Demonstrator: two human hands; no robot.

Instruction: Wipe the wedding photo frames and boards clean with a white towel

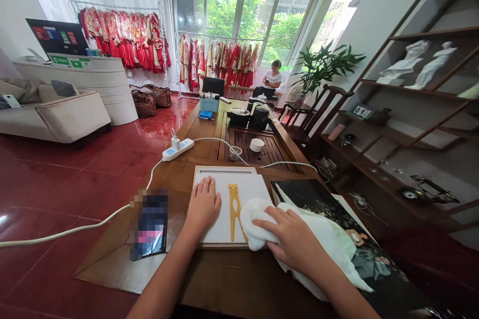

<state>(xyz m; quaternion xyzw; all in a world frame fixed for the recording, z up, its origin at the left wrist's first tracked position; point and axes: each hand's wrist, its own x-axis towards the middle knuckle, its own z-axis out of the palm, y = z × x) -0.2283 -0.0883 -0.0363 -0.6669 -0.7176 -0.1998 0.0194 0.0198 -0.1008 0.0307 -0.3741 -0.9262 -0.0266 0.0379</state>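
A pale-framed white panel (252,187) lies flat on the wooden table (217,284). My left hand (204,205) rests on its left side, fingers stretched out and holding nothing. On the panel is a flat yellow cat-shaped figure (232,209) with an oval gap in its middle; I cannot tell whether it is printed or loose. My right hand (290,234) grips a bunched white cloth (258,214) on the panel's right part, over the figure's lower right edge. More of the cloth trails right, across a dark picture panel (307,192).
A phone (151,229) lies at the left. Beyond the panel are a power strip (178,150) with a cable, a white cup (256,145), a tea tray (269,159) and black kettles (259,117). Shelves (411,144) stand right; a person (272,79) sits far back.
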